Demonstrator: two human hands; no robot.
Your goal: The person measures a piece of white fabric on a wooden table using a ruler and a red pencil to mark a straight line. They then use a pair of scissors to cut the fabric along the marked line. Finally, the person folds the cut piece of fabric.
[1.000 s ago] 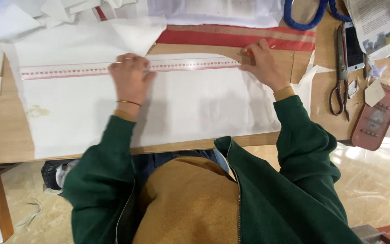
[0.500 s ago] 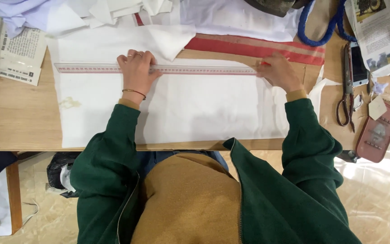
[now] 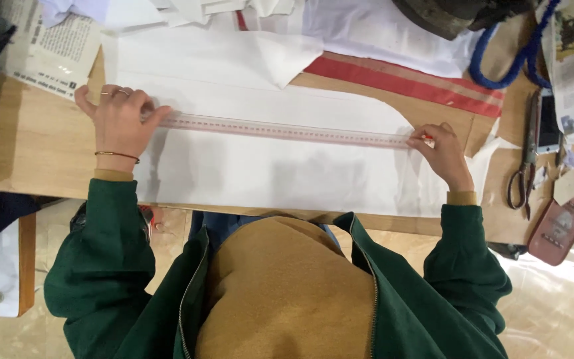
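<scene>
Left hand: I am seeing the left hand (image 3: 119, 119) lying flat, fingers (image 3: 151, 118) spread and pressing down on the left end of the ruler (image 3: 287, 130); nothing is being gripped.
Right hand: the right hand (image 3: 443, 154) is sitting at the right end of the ruler, fingers curled and pinching a small red marker (image 3: 428, 139) whose tip is touching the ruler's end; I cannot tell what kind of marker it is.
Ruler: I am watching a long clear ruler lying flat across the white fabric (image 3: 267, 166), running slightly downward toward the right hand.
Fabric: the white fabric is lying spread under the ruler on the worktop (image 3: 34, 143), its near edge reaching the worktop's front edge.
Beyond the ruler: a red striped cloth (image 3: 406, 83) is showing above the ruler's right half, and a folded white piece (image 3: 287, 56) is lying above its middle.
Right of the ruler: scissors (image 3: 523, 173) are lying past the right hand, with a reddish case (image 3: 559, 226) further right; I cannot tell what the case is holding.
Left of the ruler: a newspaper (image 3: 48, 50) is lying above the left hand.
</scene>
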